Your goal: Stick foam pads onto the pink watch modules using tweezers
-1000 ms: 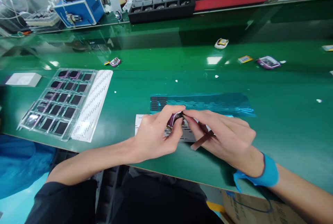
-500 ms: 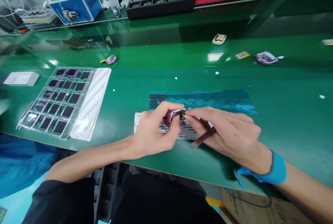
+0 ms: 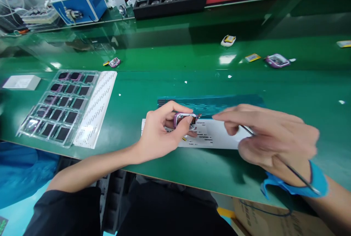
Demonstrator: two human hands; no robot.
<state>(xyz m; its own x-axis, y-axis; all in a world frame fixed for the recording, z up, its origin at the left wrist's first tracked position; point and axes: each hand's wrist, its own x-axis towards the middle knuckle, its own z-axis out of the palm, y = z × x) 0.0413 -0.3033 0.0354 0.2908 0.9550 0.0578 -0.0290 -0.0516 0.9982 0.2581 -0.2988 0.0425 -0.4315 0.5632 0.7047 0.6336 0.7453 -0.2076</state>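
My left hand (image 3: pixel 161 133) is closed on a small purple-and-white watch case (image 3: pixel 178 117), held above the table with its inner parts facing up. The thumb covers part of it. A short dark strip (image 3: pixel 199 116) sticks out at the case's right edge. To the right and apart from the case, my right hand (image 3: pixel 276 137) grips a slim metal tool (image 3: pixel 296 174) that lies across the palm; its kind is unclear. A printed white sheet (image 3: pixel 219 137) lies beneath both hands, and a blue film strip (image 3: pixel 203 104) with dark pads is just behind.
On the left stands a clear tray (image 3: pixel 68 142) of dark screens beside a printed sheet (image 3: pixel 95 119) and a white box (image 3: pixel 22 82). Opened watch cases (image 3: pixel 276 60) with batteries (image 3: pixel 252 57) lie toward the back. A black tray (image 3: pixel 170 7) and blue device (image 3: pixel 79 3) stand behind.
My right hand has drawn away from the watch case to the right, turning the metal tool. The left hand keeps the case, now tilted to show more of its inside.
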